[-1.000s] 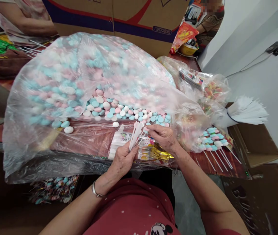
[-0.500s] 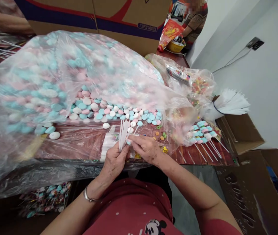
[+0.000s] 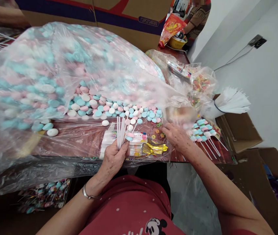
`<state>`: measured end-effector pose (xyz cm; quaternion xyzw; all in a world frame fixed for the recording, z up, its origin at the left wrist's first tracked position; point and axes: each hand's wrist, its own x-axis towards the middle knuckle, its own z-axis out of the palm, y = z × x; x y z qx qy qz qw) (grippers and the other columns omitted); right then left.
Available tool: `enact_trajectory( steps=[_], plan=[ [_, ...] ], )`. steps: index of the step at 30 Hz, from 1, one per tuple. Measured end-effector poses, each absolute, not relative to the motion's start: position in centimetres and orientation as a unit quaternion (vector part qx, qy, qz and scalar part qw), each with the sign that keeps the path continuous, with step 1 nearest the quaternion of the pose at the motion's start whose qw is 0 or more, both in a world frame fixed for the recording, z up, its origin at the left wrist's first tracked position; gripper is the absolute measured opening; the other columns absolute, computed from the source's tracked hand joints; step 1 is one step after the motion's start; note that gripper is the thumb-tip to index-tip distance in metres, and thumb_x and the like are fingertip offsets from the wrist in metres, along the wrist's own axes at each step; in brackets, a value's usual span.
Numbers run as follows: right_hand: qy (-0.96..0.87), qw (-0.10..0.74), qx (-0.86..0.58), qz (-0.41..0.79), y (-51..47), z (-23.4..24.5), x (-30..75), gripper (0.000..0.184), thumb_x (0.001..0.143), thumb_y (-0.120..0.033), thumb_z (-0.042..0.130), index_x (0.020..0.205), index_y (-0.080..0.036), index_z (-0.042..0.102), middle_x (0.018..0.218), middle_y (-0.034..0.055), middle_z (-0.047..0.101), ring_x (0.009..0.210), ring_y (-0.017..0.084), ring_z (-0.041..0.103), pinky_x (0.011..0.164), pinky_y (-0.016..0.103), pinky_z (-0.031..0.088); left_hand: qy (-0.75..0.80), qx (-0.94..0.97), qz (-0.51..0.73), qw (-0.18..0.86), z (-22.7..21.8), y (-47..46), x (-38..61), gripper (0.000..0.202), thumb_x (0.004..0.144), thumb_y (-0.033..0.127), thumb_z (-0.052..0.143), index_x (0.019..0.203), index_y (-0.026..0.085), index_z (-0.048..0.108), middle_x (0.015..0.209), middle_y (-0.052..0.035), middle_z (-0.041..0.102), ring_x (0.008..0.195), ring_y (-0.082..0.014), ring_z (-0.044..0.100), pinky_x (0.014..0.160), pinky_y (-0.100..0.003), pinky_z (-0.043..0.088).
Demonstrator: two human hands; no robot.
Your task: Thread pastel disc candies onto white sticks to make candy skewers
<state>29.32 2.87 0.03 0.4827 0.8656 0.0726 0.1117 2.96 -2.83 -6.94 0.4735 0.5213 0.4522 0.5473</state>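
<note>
My left hand point(image 3: 113, 158) is closed round a bunch of white sticks point(image 3: 120, 131), held upright at the table's near edge; one stick carries pink and blue candies. My right hand point(image 3: 177, 136) lies further right, palm down, beside small ring-shaped candies point(image 3: 160, 133); its fingertips are hard to make out. A big clear plastic bag point(image 3: 55, 75) full of pink, blue and white candy discs fills the table behind. Loose discs point(image 3: 119, 111) spill from its mouth. Under my left hand lie a stack of printed wrappers point(image 3: 136, 143) and gold twist ties point(image 3: 155, 148).
Finished candy sticks point(image 3: 205, 133) lie at the right. A bundle of white sticks point(image 3: 232, 101) rests on an open cardboard box point(image 3: 241, 133). Smaller bags of sweets point(image 3: 200, 81) sit behind. A large carton point(image 3: 119, 16) stands at the back, with other people beyond.
My right hand has left the sticks and moved right toward the ring candies. The left hand still holds the bunch. The gold ties show again.
</note>
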Motion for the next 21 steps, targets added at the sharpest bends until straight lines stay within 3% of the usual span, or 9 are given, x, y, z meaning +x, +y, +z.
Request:
enact_trajectory(
  steps=[7,12,16,19,21],
  plan=[
    [0.832,0.154,0.529,0.061,2.9,-0.1,28.0,0.02,0.089,-0.004,0.05,0.098,-0.014,0.066,0.095,0.0135,0.065,0.086,0.024,0.061,0.065,0.031,0.037,0.523,0.477,0.458,0.537,-7.0,-2.9,3.0,0.031,0.088,0.041,0.055,0.067,0.019,0.055,0.052,0.0037,0.05,0.045,-0.0089,0.039,0.043,-0.021,0.031],
    [0.854,0.103,0.509,0.019,3.3,-0.7,28.6,0.015,0.091,-0.01,0.051,0.093,-0.015,0.065,0.094,0.0116,0.065,0.088,0.022,0.06,0.072,0.03,0.04,0.527,0.487,0.458,0.524,-7.2,-2.8,3.0,0.031,0.088,0.042,0.056,0.067,0.019,0.056,0.051,0.003,0.051,0.045,-0.0099,0.041,0.043,-0.021,0.031],
    [0.824,-0.061,0.555,-0.099,3.7,-1.0,28.7,0.01,0.083,-0.01,0.053,0.083,-0.016,0.062,0.087,0.0072,0.065,0.079,0.018,0.059,0.072,0.028,0.043,0.525,0.506,0.443,0.522,-6.8,-2.8,2.9,0.031,0.088,0.04,0.054,0.065,0.019,0.055,0.05,0.0039,0.048,0.046,-0.0098,0.039,0.044,-0.021,0.031],
    [0.723,-0.235,0.592,-0.266,4.0,-0.9,27.2,0.006,0.08,-0.02,0.056,0.083,-0.018,0.06,0.076,0.0008,0.065,0.066,0.014,0.058,0.061,0.026,0.044,0.515,0.537,0.421,0.518,-6.2,-2.6,2.8,0.032,0.088,0.039,0.053,0.062,0.019,0.054,0.051,0.004,0.047,0.047,-0.0098,0.04,0.046,-0.022,0.031],
    [0.647,-0.307,0.583,-0.385,4.3,-0.9,25.6,0.009,0.078,-0.027,0.058,0.083,-0.02,0.059,0.068,-0.0028,0.063,0.058,0.012,0.057,0.054,0.024,0.043,0.508,0.555,0.408,0.518,-5.8,-2.5,2.8,0.033,0.087,0.038,0.052,0.061,0.019,0.054,0.051,0.0038,0.048,0.048,-0.0102,0.041,0.047,-0.022,0.032]
  ],
)
